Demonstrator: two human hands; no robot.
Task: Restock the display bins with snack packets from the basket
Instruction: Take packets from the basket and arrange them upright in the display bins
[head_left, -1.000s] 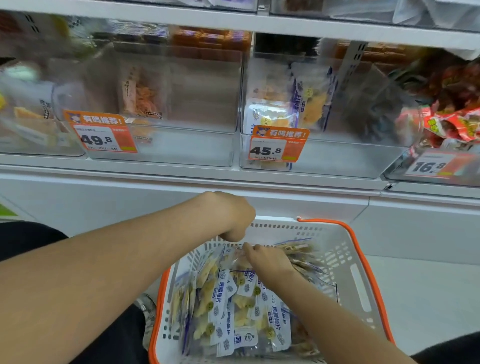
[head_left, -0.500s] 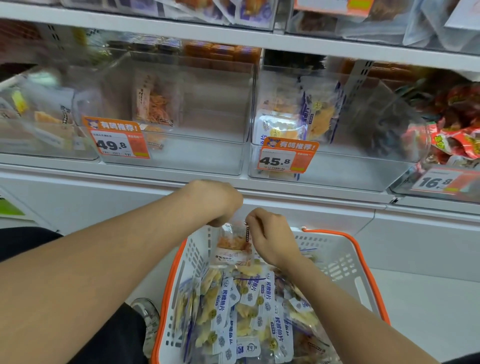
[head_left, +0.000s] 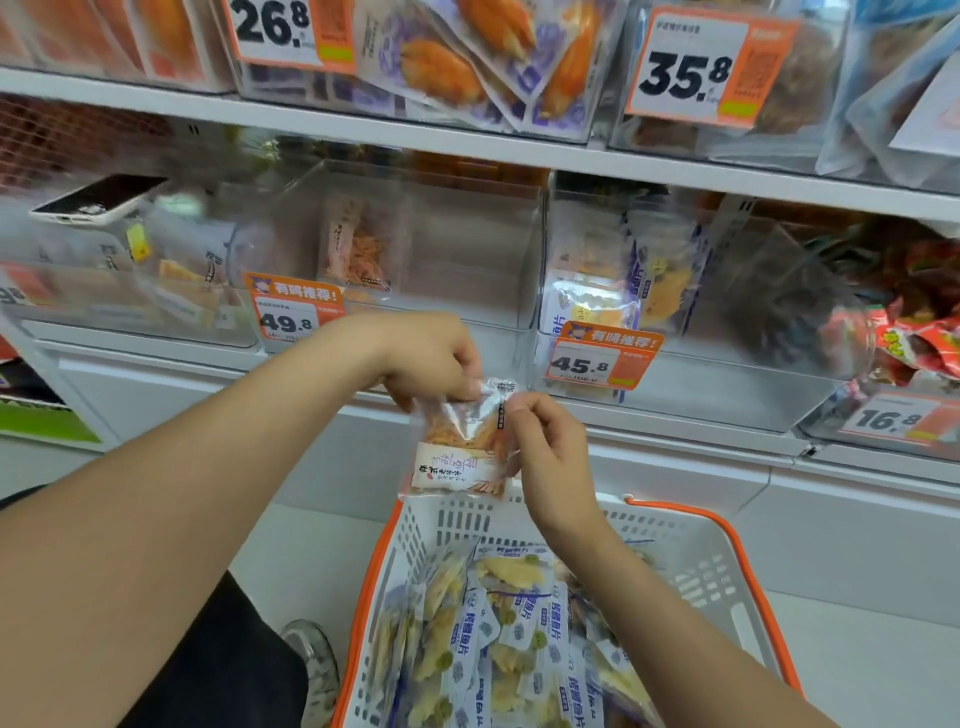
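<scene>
A crinkly clear packet of orange shredded snack (head_left: 464, 444) is pinched at its top corners by the left hand (head_left: 434, 364) and right hand (head_left: 545, 452), directly above the slotted white plastic basket (head_left: 691, 561) with its orange rim.

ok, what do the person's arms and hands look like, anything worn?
Both forearms are bare to the frame edge, no sleeves in view. The left hand and right hand wear no gloves, and no watch, ring or band shows. Below the left arm are dark trousers and a grey shoe.
</scene>
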